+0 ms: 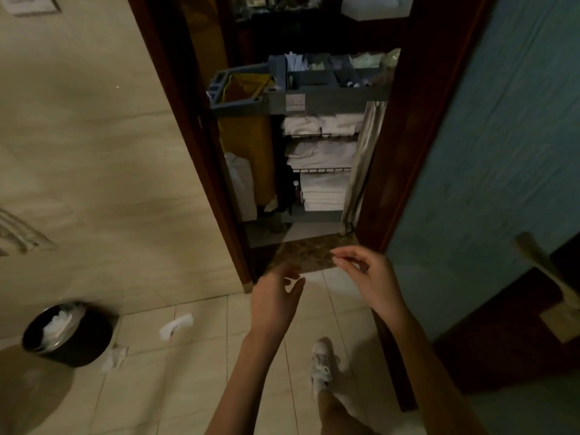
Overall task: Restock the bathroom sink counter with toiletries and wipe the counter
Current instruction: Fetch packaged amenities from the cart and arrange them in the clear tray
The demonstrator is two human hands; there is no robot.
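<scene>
Pale tiles (201, 387) fill the bottom of the frame, with a white shoe (321, 362) at lower centre. Above it, two bare forearms reach forward. The left hand (276, 298) has loosely spread fingers and holds nothing. The right hand (365, 274) has gently curled fingers, thumb near the forefinger tip, with nothing visible between them. At lower left stands a dark bin (67, 335) lined in white, with paper scraps (175, 324) on the tiles beside it. Past the hands, a speckled stone threshold (310, 254) crosses the foot of the dark wooden door frame (201, 152). Through the doorway stands a grey cart (339, 100). It has folded white towels (323, 152) on its shelves and a yellow bag (248, 133) on its left. The toiletries (351, 80), small and blurred, sit in the cart's top compartments at upper centre.
</scene>
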